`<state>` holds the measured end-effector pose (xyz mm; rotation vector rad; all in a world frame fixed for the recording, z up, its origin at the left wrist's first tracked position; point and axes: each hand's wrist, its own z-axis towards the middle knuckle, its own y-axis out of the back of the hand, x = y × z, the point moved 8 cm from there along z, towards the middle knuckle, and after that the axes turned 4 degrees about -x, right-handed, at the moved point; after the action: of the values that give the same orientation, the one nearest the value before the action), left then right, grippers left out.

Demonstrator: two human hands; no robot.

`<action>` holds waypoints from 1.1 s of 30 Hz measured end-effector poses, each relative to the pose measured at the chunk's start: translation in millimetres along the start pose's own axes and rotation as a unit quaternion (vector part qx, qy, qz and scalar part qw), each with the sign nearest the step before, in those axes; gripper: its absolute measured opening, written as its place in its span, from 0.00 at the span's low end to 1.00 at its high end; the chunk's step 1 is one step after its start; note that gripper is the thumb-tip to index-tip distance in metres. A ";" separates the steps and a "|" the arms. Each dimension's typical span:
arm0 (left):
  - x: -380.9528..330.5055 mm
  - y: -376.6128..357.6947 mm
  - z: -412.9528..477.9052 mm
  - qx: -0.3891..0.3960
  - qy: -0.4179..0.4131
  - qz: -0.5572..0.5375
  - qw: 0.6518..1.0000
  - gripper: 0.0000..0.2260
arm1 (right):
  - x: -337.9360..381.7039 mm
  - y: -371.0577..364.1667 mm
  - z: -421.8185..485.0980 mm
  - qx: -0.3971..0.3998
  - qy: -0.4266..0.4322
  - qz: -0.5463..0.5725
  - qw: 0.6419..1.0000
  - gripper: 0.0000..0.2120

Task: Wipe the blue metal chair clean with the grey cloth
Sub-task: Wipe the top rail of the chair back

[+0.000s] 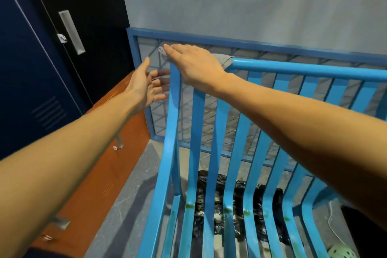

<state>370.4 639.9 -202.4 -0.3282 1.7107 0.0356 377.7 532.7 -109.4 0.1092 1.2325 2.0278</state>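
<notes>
The blue metal chair [219,153] fills the lower right, its slatted back rising to a top rail [303,69]. Green smears mark the slats where the back bends into the seat [228,209]. The grey cloth [225,59] lies over the top rail's left corner. My right hand [194,65] lies flat on the cloth with straight fingers, pressing it against the corner. My left hand [146,86] hovers open just left of the chair's left upright, fingers spread towards it; whether they touch it is unclear.
A blue wire-mesh frame [188,36] leans against the grey wall behind the chair. Dark blue lockers [41,58] stand at the left, an orange locker [109,163] lies on the floor beside the chair. A black bag [240,199] lies beneath the seat.
</notes>
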 end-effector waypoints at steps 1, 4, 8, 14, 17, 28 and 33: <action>1.2 6.3 -0.8 -0.004 0.004 0.012 1.000 0.28 | 1.7 0.3 4.4 -0.001 -0.003 0.009 1.000 0.25; -6.3 15.9 -3.8 -0.023 -0.008 0.017 1.000 0.30 | 13.7 0.2 17.9 -0.003 0.016 0.036 0.999 0.21; -20.9 16.6 -6.0 -0.028 -0.028 -0.008 0.999 0.29 | 20.9 3.2 18.4 -0.011 0.034 0.113 0.993 0.20; -24.6 14.4 -11.9 -0.023 -0.044 -0.011 0.999 0.27 | -4.8 2.0 -27.2 -0.032 -0.031 0.015 0.999 0.28; -23.0 14.7 -17.4 -0.033 -0.052 -0.004 0.998 0.27 | -4.6 7.4 -29.9 -0.025 0.024 0.044 0.998 0.24; -2.7 26.3 -39.5 -0.028 -0.047 0.044 0.998 0.30 | 55.8 -41.1 -88.4 0.071 0.060 0.186 0.978 0.25; 55.7 36.2 -78.3 0.004 -0.003 0.089 0.996 0.29 | 128.4 -55.0 -161.0 0.114 -0.014 0.330 0.937 0.24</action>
<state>279.2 647.3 -249.1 -0.1680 1.7294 0.1600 247.1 510.6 -276.5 0.7493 1.5507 2.4064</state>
